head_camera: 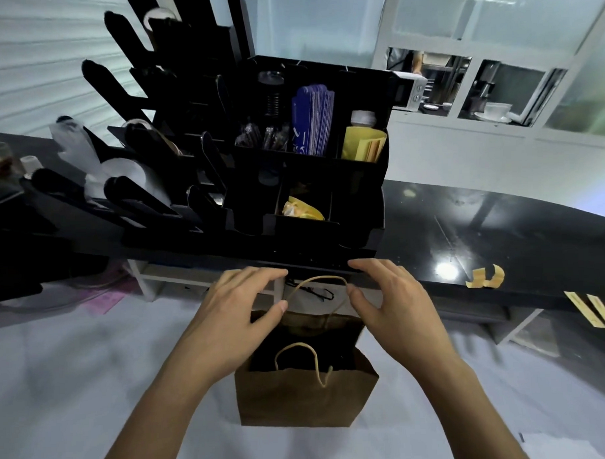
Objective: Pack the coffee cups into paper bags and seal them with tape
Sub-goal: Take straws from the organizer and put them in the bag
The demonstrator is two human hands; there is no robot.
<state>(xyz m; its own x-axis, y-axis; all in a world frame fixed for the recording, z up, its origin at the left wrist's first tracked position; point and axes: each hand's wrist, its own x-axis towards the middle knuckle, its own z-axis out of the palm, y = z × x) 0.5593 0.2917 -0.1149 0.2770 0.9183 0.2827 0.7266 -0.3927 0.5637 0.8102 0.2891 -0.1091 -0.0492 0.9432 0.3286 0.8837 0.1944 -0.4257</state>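
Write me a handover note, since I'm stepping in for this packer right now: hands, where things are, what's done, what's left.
Left hand: thumb and fingers at the far rim of the paper bag, left of its far handle; no firm grip visible.
Right hand: open, thumb at the handle's right end.
Bag stands upright and open on the white counter; inside too dark to tell if cups are in.
Tape strips hang on the black shelf edge, right.
Left: close and tape the bag.

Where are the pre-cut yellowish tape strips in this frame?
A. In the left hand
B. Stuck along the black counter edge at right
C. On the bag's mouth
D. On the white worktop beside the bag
B: the tape strips hang from the black counter edge at right, apart from the open paper bag and both hands.
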